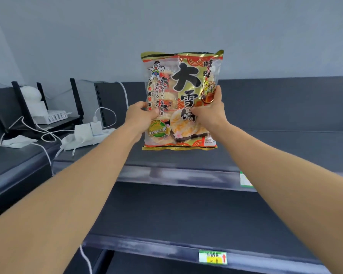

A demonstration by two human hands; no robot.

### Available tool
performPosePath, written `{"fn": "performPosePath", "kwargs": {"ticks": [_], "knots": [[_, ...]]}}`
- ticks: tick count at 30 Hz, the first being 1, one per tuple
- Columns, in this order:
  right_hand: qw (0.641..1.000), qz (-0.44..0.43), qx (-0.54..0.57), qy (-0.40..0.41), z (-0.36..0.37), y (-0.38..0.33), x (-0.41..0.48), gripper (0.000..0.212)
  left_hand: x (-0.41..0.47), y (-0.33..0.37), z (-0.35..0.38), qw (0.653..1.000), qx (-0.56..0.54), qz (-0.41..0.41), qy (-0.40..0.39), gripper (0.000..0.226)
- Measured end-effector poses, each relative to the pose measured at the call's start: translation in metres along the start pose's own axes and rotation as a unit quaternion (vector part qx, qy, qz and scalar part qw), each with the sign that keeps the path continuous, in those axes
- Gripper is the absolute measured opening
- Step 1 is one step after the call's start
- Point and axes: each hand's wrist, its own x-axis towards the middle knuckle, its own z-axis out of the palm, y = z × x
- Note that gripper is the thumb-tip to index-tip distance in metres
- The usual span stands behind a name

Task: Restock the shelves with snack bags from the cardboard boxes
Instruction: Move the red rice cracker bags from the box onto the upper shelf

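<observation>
Crackers inside being brittle, I am pinching the light, slippery snack bag [181, 99] at both side edges with left hand [140, 115] and right hand [211, 111], upright above the top shelf [275, 147].

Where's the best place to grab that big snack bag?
Its two side edges, about mid-height, one hand coming in from each side, as the left hand and right hand do. The snack bag is wide, flat and upright, so pinching both edges probably keeps it from flopping.
</observation>
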Motion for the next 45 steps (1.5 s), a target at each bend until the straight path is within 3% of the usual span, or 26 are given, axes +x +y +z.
{"fn": "performPosePath", "kwargs": {"ticks": [7, 13, 16, 20, 23, 41, 45], "knots": [[0.999, 0.033, -0.025, 0.033, 0.050, 0.007, 0.047, 0.099, 0.079, -0.018, -0.008, 0.999, 0.019, 0.007, -0.030, 0.031], [0.997, 0.024, -0.049, 0.053, 0.071, 0.026, 0.076, 0.040, 0.122, -0.051, -0.001, 0.999, 0.015, -0.007, -0.029, 0.031], [0.997, 0.032, -0.064, 0.039, 0.086, 0.036, 0.080, 0.049, 0.133, -0.067, 0.000, 0.999, 0.008, -0.031, -0.041, 0.030], [0.991, 0.069, -0.106, 0.040, 0.098, 0.042, 0.089, 0.078, 0.149, -0.074, -0.003, 0.999, 0.016, -0.034, -0.039, 0.028], [0.985, 0.096, -0.143, 0.034, 0.100, 0.044, 0.098, 0.085, 0.160, -0.075, -0.005, 0.998, 0.025, -0.047, -0.038, 0.027], [0.979, 0.060, -0.196, -0.001, 0.106, 0.047, 0.099, 0.080, 0.166, -0.076, -0.010, 0.995, 0.079, -0.021, -0.048, 0.030], [0.972, 0.047, -0.231, -0.005, 0.098, 0.038, 0.082, 0.070, 0.154, -0.070, -0.014, 0.992, 0.126, 0.000, -0.024, 0.012]]}}
